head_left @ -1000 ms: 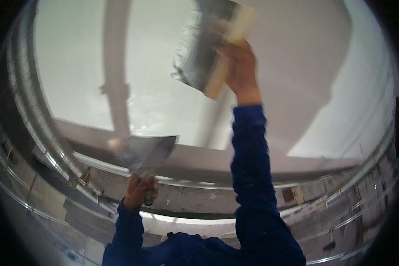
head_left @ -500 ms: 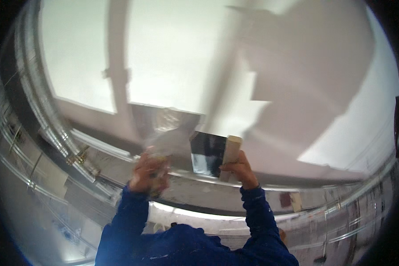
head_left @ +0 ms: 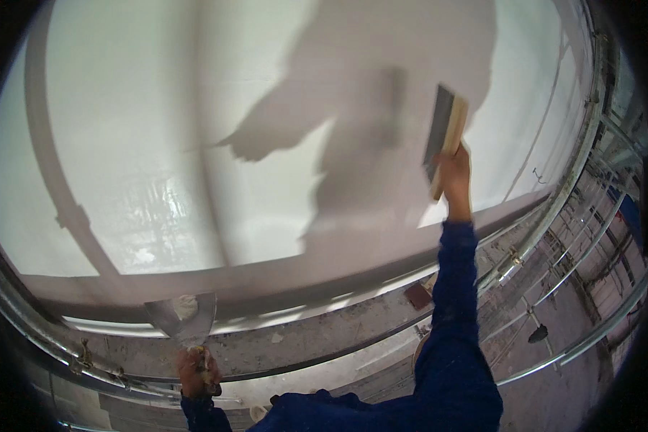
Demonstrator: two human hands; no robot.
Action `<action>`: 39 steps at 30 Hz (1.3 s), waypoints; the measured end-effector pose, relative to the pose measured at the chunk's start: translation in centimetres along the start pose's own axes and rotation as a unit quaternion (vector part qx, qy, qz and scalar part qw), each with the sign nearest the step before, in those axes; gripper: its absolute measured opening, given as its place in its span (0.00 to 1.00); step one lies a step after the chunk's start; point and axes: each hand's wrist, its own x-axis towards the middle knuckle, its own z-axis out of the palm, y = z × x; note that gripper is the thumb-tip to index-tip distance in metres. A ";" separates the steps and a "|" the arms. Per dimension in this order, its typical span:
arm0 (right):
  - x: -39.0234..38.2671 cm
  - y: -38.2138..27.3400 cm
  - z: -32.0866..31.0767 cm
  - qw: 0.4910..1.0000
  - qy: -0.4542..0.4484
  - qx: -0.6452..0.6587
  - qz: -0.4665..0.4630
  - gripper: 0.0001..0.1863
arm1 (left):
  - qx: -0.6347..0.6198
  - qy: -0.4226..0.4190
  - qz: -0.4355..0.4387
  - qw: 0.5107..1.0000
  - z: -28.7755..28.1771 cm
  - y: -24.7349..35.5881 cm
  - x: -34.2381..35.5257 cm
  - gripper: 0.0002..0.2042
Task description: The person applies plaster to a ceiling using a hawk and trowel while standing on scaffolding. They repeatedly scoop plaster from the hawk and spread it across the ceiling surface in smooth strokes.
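Observation:
My left hand (head_left: 196, 372), low at the left, is closed around the handle of a putty knife (head_left: 206, 314). A dab of pale putty (head_left: 186, 307) lies on its broad metal blade. Up and to the right, my right hand (head_left: 454, 178) grips a wide scraper (head_left: 440, 129) by its long wooden back. The scraper's dark blade points left and stands close to the white wall (head_left: 259, 237); whether it touches I cannot tell. Shadows of my arm and the scraper fall on the wall. A wet sheen shows on the wall's lower left part.
Metal scaffold tubes (head_left: 579, 180) run down the right side, with more tubes (head_left: 97, 371) at lower left. Below the wall lies a dusty ledge (head_left: 273, 337). A reddish-brown block (head_left: 417, 296) sits near my right forearm, and a dark lump (head_left: 538, 334) hangs farther right.
My right hand has swung up and to the right with the scraper, away from the putty knife. My left hand has dropped lower and left, still holding the knife. The view has shifted.

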 end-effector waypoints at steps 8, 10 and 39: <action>13.6 -1.3 4.3 0.962 0.188 -0.150 -0.132 0.33 | 0.019 0.017 0.003 1.000 1.2 1.5 0.5 0.16; 13.6 -1.7 7.0 0.955 0.210 -0.162 -0.134 0.34 | 0.011 0.015 -0.002 1.000 -0.2 2.4 0.5 0.15; -19.8 -31.3 39.1 0.932 -0.223 0.196 -0.209 0.30 | 0.032 0.118 0.115 0.986 -9.8 12.1 -8.1 0.14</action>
